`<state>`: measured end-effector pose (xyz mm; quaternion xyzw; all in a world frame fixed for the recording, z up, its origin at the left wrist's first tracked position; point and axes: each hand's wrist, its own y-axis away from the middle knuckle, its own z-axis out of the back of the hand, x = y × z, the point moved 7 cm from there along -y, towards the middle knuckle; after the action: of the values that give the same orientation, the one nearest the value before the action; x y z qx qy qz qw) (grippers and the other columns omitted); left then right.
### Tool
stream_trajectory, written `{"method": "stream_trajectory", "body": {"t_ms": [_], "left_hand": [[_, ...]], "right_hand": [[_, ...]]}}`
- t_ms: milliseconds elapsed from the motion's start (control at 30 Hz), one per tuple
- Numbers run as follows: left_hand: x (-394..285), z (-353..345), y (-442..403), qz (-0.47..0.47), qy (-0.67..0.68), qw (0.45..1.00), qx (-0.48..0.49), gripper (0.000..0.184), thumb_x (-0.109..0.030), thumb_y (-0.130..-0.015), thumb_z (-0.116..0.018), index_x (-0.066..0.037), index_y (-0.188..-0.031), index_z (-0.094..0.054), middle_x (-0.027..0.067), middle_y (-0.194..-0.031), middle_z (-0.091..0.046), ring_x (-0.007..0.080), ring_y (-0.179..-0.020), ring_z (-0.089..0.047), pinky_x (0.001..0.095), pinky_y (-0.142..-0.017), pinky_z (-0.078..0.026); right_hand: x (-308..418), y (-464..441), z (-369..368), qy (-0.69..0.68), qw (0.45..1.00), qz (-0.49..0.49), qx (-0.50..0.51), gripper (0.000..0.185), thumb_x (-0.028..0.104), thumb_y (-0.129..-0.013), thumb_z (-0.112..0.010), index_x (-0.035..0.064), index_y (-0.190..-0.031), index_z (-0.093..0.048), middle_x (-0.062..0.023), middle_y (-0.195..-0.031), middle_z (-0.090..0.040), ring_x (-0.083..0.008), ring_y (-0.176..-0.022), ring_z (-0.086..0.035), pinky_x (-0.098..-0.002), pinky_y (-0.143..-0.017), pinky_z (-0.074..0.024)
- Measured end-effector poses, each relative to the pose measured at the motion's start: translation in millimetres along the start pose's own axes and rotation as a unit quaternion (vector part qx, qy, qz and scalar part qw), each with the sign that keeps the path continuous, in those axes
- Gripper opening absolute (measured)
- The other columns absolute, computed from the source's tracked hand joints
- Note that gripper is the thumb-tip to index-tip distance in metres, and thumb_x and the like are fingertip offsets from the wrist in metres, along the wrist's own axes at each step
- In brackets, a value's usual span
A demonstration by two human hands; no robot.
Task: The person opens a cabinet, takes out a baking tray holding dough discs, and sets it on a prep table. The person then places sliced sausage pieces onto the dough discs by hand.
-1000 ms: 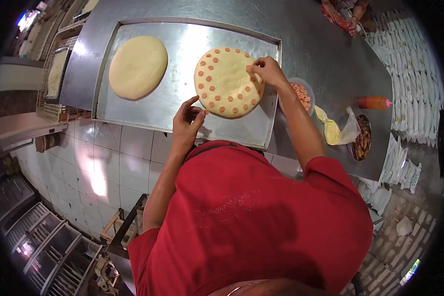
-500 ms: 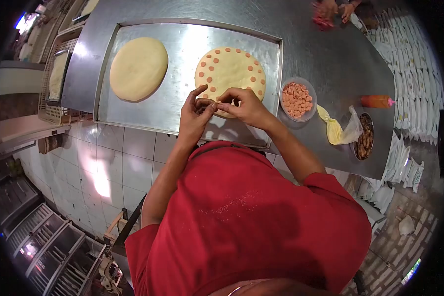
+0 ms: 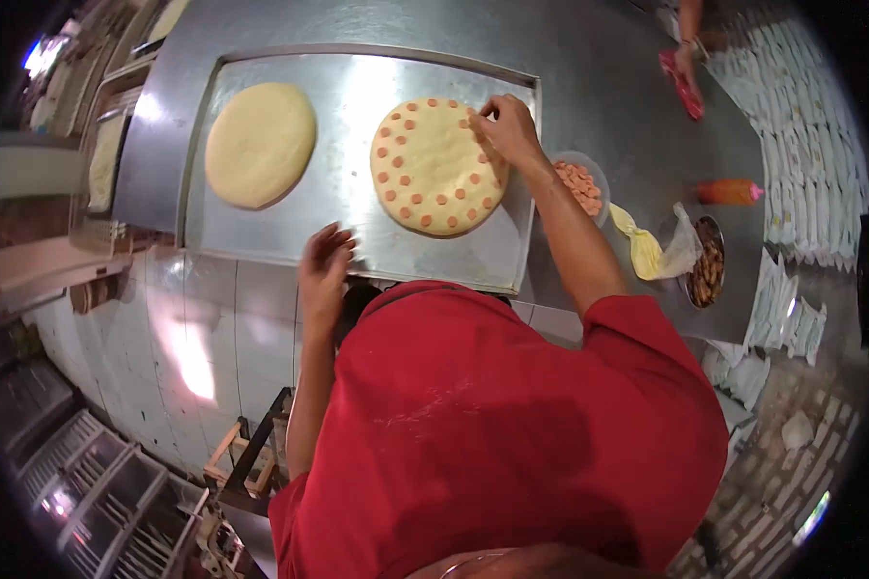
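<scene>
Round dough with pinkish-orange slices (image 3: 439, 169) lies on the right of a metal tray (image 3: 357, 253). Over its upper right edge is my right hand (image 3: 508, 130), thumb and forefinger pinched on a slice at the dough's surface. My left hand (image 3: 326, 265) hovers by the tray's front edge, fingers curled; a small reddish piece shows at its fingertips. Plain round dough (image 3: 261, 145) rests on the tray's left side. Beside the tray on the right, a clear bowl of slices (image 3: 579, 183) is partly covered by my right forearm.
Right of the bowl are a yellow-filled piping bag (image 3: 644, 253), an orange-red bottle (image 3: 727, 192) and an oval dish of brown food (image 3: 707, 262). At the top right, another person's hand (image 3: 685, 68) holds a red cloth (image 3: 681, 87). White packets (image 3: 806, 145) are stacked beyond the table.
My hands have parted: the right moved up and right over the dough, the left moved left and down. The other person's hand and red cloth have moved down and right.
</scene>
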<state>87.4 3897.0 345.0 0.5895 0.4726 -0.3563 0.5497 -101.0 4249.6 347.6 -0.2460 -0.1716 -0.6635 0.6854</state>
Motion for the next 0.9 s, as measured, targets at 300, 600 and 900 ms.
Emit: {"method": "stream_trajectory", "body": {"t_ms": [300,600,900], "left_hand": [[50.4,176.3,58.9,0.020,-0.017,0.952,-0.305,0.039,-0.006,-0.095,-0.055,-0.002,-0.133,-0.052,0.0119,-0.121,-0.060,0.0214,-0.110,-0.060,0.0343,-0.097,-0.049],[23.4,110.7,31.9,-0.036,-0.019,0.978,-0.206,0.033,-0.004,-0.095,-0.051,-0.004,-0.128,-0.056,0.0089,-0.115,-0.062,0.0184,-0.104,-0.060,0.0319,-0.092,-0.049],[34.1,112.1,41.9,-0.048,-0.006,0.973,-0.226,0.032,-0.002,-0.095,-0.050,-0.004,-0.126,-0.058,0.0087,-0.114,-0.063,0.0180,-0.102,-0.061,0.0314,-0.091,-0.049]], "right_hand": [[-116.3,80.2,100.6,-0.021,0.993,-0.087,0.074,0.024,0.014,-0.082,-0.071,0.0005,-0.102,-0.069,-0.0139,-0.091,-0.069,-0.0225,-0.082,-0.066,-0.0350,-0.074,-0.0516],[-85.3,112.9,74.5,0.201,0.958,0.050,0.199,0.035,0.011,-0.081,-0.068,0.0085,-0.116,-0.066,-0.0141,-0.122,-0.056,-0.0333,-0.118,-0.052,-0.0434,-0.098,-0.0444],[-71.9,118.5,72.8,0.192,0.945,0.061,0.259,0.040,0.012,-0.081,-0.069,0.0063,-0.120,-0.063,-0.0154,-0.116,-0.060,-0.0356,-0.113,-0.056,-0.0459,-0.094,-0.0463]]}}
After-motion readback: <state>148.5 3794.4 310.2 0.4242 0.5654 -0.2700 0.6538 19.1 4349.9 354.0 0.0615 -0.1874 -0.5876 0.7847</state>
